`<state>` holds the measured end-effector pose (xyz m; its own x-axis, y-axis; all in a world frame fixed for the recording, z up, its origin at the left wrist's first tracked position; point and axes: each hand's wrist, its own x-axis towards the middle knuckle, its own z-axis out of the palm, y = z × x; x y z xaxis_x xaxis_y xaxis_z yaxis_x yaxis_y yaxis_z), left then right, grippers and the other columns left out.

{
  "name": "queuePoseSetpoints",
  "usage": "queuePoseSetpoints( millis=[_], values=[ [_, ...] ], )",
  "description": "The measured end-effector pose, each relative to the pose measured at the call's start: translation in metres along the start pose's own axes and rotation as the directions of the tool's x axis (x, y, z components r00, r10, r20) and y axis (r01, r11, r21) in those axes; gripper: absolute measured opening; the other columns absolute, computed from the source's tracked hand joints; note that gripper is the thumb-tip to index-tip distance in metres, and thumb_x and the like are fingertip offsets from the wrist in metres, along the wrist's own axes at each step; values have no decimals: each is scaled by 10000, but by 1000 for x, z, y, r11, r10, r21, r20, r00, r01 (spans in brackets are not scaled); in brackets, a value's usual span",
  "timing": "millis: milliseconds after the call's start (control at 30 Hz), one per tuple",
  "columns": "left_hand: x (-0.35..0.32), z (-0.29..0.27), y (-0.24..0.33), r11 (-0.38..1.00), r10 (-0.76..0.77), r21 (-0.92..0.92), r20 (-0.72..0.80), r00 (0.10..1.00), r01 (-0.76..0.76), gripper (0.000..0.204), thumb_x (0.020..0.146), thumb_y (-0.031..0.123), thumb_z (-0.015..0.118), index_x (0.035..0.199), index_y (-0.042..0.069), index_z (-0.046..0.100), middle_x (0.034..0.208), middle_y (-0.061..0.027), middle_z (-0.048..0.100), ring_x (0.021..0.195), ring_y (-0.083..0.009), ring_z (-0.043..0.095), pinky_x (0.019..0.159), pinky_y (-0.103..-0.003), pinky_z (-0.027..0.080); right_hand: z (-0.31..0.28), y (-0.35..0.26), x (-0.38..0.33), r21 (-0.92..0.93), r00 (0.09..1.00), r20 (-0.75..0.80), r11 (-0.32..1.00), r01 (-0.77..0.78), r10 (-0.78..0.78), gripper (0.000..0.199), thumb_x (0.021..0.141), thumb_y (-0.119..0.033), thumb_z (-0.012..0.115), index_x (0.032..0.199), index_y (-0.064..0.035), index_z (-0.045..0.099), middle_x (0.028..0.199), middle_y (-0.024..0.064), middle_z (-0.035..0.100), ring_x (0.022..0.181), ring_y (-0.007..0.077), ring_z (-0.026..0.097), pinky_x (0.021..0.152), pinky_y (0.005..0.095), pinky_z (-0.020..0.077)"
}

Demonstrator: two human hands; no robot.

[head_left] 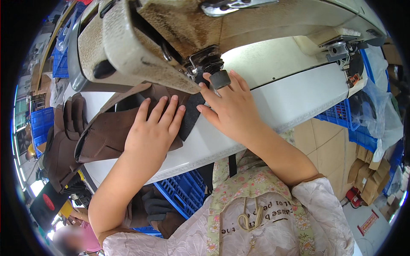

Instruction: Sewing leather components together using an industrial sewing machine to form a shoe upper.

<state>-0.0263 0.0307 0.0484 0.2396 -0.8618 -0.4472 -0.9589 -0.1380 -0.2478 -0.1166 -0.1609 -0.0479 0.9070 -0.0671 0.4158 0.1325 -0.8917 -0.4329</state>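
A brown leather boot piece [106, 136] lies on the white sewing table [299, 98], its end tucked under the head of a worn cream sewing machine [141, 47]. My left hand [151, 130] presses flat on the brown leather, fingers spread. My right hand [228, 106] rests just right of the needle area, thumb and fingers pinching a dark strip [192, 113] that runs down from the presser foot [209, 68]. A small dark grey patch [220, 80] sits against my right fingers.
More brown boot pieces [64, 141] are stacked at the table's left end. Blue plastic crates [183, 192] stand under the table and at the right [341, 115]. Cardboard boxes [369, 175] sit on the tiled floor. Another person [74, 239] is at the lower left.
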Motion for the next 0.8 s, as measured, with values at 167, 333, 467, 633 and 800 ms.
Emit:
queuePoseSetpoints(
  millis=[167, 333, 467, 633, 800],
  values=[
    [-1, -1, -1, 1000, 14, 1, -3, 1000, -14, 693, 821, 184, 627, 1462, 23, 421, 1518, -166, 422, 1382, -299, 425, 1155, -508, 274, 0, -1, 0, -2, 1000, 8, 1000, -1, 1, 343, 794, -282, 742, 1046, -64, 659, 1245, 120, 577, 1251, 316, 489, 1087, 505, 356],
    [0, 2, -3, 1000, 5, -10, -4, 1000, -5, 824, 723, 183, 720, 1471, 35, 407, 1536, -166, 396, 1392, -299, 410, 1160, -507, 276, 0, -2, -1, -10, 1000, 30, 1000, 0, 0, 347, 809, -281, 733, 1068, -66, 652, 1244, 121, 575, 1249, 313, 489, 1084, 509, 353],
    [-1, 3, -4, 999, 23, 22, 3, 1000, -23, 690, 817, 183, 628, 1461, 34, 430, 1525, -164, 416, 1374, -293, 438, 1156, -506, 281, 1, -3, 0, -31, 999, 41, 1000, -1, 2, 352, 824, -291, 728, 1085, -67, 655, 1271, 120, 573, 1204, 328, 504, 1058, 504, 359],
    [0, 3, -4, 1000, 4, 8, -7, 1000, -4, 803, 738, 182, 709, 1470, 37, 412, 1534, -166, 398, 1380, -292, 424, 1153, -497, 290, 1, -4, 3, -30, 1000, 29, 1000, -9, 9, 357, 826, -295, 732, 1093, -70, 655, 1293, 115, 571, 1149, 337, 523, 1011, 495, 376],
    [3, 4, -1, 1000, -12, 8, 27, 1000, 12, 908, 677, 187, 780, 1482, 35, 389, 1550, -174, 371, 1390, -294, 410, 1143, -486, 311, -1, -5, 3, -24, 998, 55, 999, -28, 30, 401, 803, -262, 743, 1128, -51, 639, 1199, 115, 580, 1218, 298, 496, 1066, 497, 358]
  ],
)
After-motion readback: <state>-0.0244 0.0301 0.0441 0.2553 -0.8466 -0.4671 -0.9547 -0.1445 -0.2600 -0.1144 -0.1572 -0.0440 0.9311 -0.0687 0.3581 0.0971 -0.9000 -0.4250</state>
